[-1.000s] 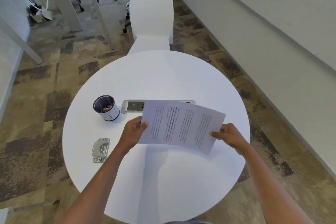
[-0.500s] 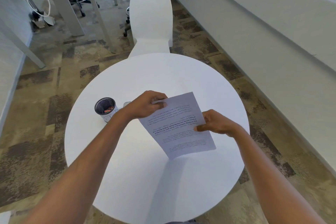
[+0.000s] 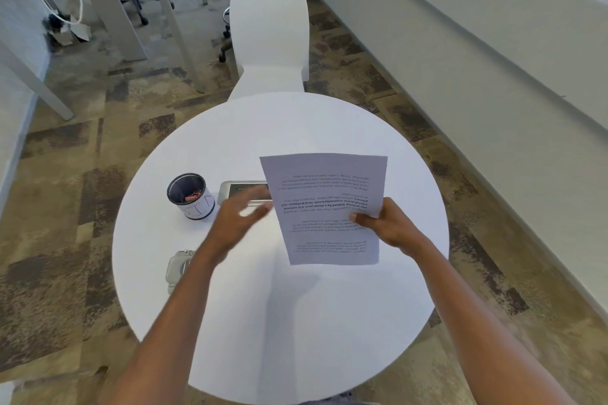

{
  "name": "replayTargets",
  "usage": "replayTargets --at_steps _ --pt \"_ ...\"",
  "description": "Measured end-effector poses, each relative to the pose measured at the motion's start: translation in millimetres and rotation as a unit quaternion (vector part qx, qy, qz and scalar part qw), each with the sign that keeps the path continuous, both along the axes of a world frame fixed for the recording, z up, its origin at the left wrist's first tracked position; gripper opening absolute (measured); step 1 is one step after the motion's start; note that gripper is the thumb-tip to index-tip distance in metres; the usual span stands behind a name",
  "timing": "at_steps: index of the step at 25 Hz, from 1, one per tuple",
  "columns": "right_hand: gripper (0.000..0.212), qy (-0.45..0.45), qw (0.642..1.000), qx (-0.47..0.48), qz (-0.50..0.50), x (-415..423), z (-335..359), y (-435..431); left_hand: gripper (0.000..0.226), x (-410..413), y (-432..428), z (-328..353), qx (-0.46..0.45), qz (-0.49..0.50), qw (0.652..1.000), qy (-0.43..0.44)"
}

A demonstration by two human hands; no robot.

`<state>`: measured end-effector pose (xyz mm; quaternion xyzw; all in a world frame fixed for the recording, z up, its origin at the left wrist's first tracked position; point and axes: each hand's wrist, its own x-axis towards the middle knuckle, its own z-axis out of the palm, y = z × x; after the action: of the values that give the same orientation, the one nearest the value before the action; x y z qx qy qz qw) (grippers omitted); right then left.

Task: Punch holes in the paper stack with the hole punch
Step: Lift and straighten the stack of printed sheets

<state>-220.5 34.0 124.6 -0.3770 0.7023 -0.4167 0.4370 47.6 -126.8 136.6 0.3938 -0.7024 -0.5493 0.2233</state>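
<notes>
A printed paper stack [image 3: 324,207] is held upright above the round white table [image 3: 296,322], its text upside down to me. My right hand [image 3: 386,225] grips its right edge. My left hand [image 3: 238,215], blurred and with fingers spread, hovers just left of the paper and holds nothing. The grey metal hole punch [image 3: 177,268] lies on the table at the left, partly hidden behind my left forearm.
A black mesh cup [image 3: 190,196] with small items stands at the table's left. A silver tray [image 3: 230,191] lies behind my left hand. A white chair [image 3: 268,39] stands beyond the table. Desk legs and a wall flank the carpeted floor.
The paper has been turned from sideways to upright. My left hand has let go of its top edge and moved down and left, away from the sheet. My right hand still holds it.
</notes>
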Motion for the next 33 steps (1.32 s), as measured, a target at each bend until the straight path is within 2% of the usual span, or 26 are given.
replayTargets --at_steps 2,6,11,17,22,25,29,33 --pt "0.02 -0.012 1.0 -0.009 -0.002 6.3 -2.3 1.0 0.03 -11.4 16.8 -11.5 0.007 -0.054 0.999 -0.006" --pt "0.021 -0.023 0.999 -0.027 -0.009 11.2 0.6 2.6 0.021 -25.5 21.5 -14.9 0.021 0.012 0.999 0.038" --pt "0.026 -0.021 0.998 -0.062 -0.017 8.4 4.6 3.5 0.021 -25.7 19.4 -8.7 -0.011 0.01 0.998 0.067" --pt "0.028 0.012 1.0 0.023 0.014 9.4 -36.5 21.0 0.021 -16.1 31.9 -33.5 -0.019 -0.015 0.999 -0.032" --pt "0.025 0.024 0.999 0.023 -0.032 4.8 -34.3 21.1 0.018 -18.3 33.8 -32.6 -0.021 -0.007 1.0 -0.013" --pt "0.025 0.017 1.0 0.009 -0.011 -4.4 -25.6 19.0 0.018 -23.4 31.1 -24.2 -0.026 -0.01 1.0 -0.009" --pt "0.035 0.009 0.998 0.058 0.039 -5.9 -39.4 25.1 0.02 -23.2 32.0 -38.6 -0.039 -0.043 0.996 -0.066" --pt "0.036 -0.021 0.999 0.041 0.024 -2.3 -37.7 32.9 0.016 -22.3 39.9 -42.0 -0.023 -0.024 0.998 -0.057"
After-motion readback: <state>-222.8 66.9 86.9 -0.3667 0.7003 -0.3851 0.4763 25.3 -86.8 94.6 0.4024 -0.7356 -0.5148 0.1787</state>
